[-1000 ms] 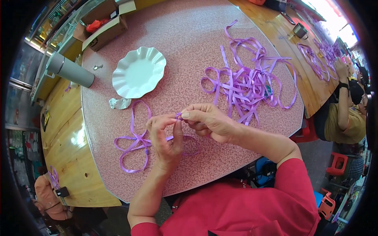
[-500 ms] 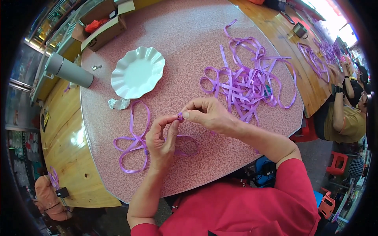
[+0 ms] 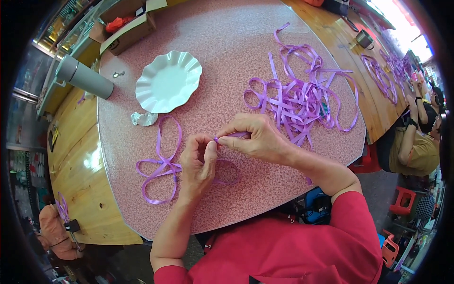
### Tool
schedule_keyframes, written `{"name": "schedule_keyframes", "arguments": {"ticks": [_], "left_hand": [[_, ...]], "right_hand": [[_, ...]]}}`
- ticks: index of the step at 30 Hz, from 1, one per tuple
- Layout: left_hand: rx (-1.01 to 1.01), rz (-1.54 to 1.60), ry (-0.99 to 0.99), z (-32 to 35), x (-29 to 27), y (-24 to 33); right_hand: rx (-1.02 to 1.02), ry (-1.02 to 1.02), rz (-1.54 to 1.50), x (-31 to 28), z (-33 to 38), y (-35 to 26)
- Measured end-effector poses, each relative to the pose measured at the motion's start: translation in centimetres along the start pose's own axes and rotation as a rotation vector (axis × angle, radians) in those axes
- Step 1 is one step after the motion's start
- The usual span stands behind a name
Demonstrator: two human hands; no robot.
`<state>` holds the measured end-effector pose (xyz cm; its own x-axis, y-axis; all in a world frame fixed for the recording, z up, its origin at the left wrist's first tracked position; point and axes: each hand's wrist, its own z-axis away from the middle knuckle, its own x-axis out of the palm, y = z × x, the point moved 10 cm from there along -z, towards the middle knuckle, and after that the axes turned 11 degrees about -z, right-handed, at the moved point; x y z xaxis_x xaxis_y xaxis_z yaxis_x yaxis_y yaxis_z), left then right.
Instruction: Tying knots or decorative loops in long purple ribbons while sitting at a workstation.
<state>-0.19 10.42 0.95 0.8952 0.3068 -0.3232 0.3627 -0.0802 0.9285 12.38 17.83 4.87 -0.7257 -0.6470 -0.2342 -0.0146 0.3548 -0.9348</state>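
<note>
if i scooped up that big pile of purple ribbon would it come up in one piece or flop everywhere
The ribbon pile would likely flop: its thin flat strips lie in loose loops. Tangled crossings suggest it lifts mostly together, ends trailing. It looks light for its spread.

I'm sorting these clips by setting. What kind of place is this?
Probably a shared craft workspace: a pile of purple ribbons on a speckled pink table, wooden tables alongside, another person seated nearby.

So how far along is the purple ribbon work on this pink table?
One looped ribbon bow lies finished-looking by the left hand. In hand: both the left hand and the right hand pinch a small fold of purple ribbon between the fingertips. Left: a big tangled pile of loose ribbon beyond the right hand. The white scalloped plate holds nothing.
</note>
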Motion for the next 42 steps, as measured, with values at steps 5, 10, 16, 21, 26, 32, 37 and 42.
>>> {"name": "schedule_keyframes", "arguments": {"ticks": [5,10,16,21,26,32,37,42], "left_hand": [[-0.045,0.032,-0.037,0.0,0.1,-0.5],[-0.042,0.063,-0.087,0.1,0.7,0.2],[-0.016,0.085,-0.107,0.3,0.7,0.3],[-0.07,0.081,-0.11,0.3,0.6,0.0],[-0.088,0.082,-0.123,0.2,0.8,-0.1],[-0.124,0.099,-0.156,0.3,1.0,-0.3],[-0.121,0.182,-0.148,0.5,1.0,-0.4],[-0.12,0.21,-0.167,0.5,1.1,-0.4]], "right_hand": [[0.121,-0.078,-0.033,0.4,-0.3,0.6],[0.59,-0.11,-0.475,1.8,1.4,3.6],[0.316,-0.092,-0.297,1.0,0.5,2.2],[0.205,-0.05,-0.102,0.4,0.0,0.5],[0.068,-0.047,-0.009,0.2,0.0,-0.7],[-0.007,-0.06,0.038,0.3,-0.1,-1.7],[0.27,-0.12,-0.189,1.0,0.2,0.7],[0.307,-0.1,-0.281,1.1,0.7,2.4]]}}
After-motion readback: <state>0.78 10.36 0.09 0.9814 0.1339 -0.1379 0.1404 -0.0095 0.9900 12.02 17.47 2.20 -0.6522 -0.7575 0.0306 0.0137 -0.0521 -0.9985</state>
